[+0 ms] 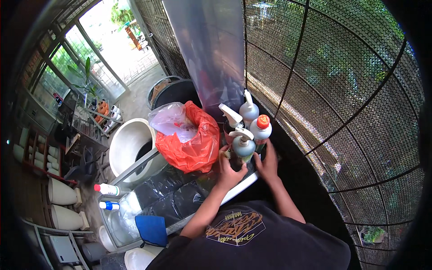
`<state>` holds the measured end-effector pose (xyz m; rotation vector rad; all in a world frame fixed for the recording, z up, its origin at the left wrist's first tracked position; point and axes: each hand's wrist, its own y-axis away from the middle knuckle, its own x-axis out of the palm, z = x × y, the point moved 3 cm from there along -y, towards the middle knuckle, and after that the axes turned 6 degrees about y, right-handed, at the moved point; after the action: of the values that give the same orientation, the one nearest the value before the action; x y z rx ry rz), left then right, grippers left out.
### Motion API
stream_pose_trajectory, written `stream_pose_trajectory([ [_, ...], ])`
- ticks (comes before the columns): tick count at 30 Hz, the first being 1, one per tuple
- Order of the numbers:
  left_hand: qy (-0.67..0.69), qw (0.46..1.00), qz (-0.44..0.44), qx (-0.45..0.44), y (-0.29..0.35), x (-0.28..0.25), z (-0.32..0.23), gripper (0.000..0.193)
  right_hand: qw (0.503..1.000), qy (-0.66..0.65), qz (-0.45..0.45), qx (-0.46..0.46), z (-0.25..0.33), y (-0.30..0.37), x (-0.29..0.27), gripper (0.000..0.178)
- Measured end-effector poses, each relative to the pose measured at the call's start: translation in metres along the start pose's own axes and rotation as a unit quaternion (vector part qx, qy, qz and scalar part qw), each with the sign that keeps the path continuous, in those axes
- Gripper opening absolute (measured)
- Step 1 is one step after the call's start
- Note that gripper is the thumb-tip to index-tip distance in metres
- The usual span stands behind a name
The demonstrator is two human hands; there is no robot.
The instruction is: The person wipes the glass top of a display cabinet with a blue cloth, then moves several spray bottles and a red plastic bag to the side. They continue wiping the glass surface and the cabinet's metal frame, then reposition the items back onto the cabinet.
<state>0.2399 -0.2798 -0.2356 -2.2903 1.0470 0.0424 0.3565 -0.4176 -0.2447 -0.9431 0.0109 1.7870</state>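
Several bottles stand close together between my hands. Nearest me is a grey-topped pump bottle [244, 147] with a white nozzle. My left hand [230, 172] is curled against its left side, thumb toward me. A white bottle with an orange-red cap [261, 130] stands just right of it, with my right hand [268, 163] wrapped round its lower right side. Behind them are a spray bottle with a white trigger head [231, 116] and another white-nozzled bottle [249, 110]. My fingers partly hide the lower parts of the nearer bottles.
A red plastic bag [191, 150] sits left of the bottles, beside a metal-framed surface with black plastic packages [173, 191]. Red-capped [107, 189] and blue-capped [109, 205] bottles lie at its far left. Mesh netting [333, 90] curves along the right; a white round tub [120, 155] stands left.
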Motion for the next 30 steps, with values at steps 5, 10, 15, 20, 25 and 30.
stream_pose_trajectory([
  [5, -0.041, 0.999, 0.024, 0.008, 0.000, -0.002, -0.003, 0.072, 1.000, 0.006, -0.025, 0.002, -0.002, 0.003, 0.000, 0.073],
  [10, -0.066, 0.997, 0.021, 0.026, -0.001, 0.001, -0.005, 0.058, 0.999, -0.003, -0.030, 0.033, 0.000, -0.002, -0.001, 0.073],
  [15, -0.048, 0.998, 0.050, 0.002, -0.002, 0.004, -0.003, 0.047, 0.998, 0.003, -0.026, 0.056, 0.002, -0.004, 0.001, 0.072],
  [20, -0.072, 0.996, 0.061, 0.001, 0.000, 0.006, 0.005, 0.048, 0.994, 0.082, -0.060, 0.049, 0.001, -0.002, 0.002, 0.073],
  [25, -0.096, 0.995, -0.001, -0.025, -0.001, 0.007, 0.003, 0.059, 0.993, -0.010, -0.072, 0.095, 0.003, -0.002, -0.003, 0.069],
  [30, -0.100, 0.995, -0.005, -0.018, -0.002, 0.009, 0.004, 0.067, 0.993, -0.008, -0.062, 0.099, 0.004, -0.002, -0.005, 0.063],
])
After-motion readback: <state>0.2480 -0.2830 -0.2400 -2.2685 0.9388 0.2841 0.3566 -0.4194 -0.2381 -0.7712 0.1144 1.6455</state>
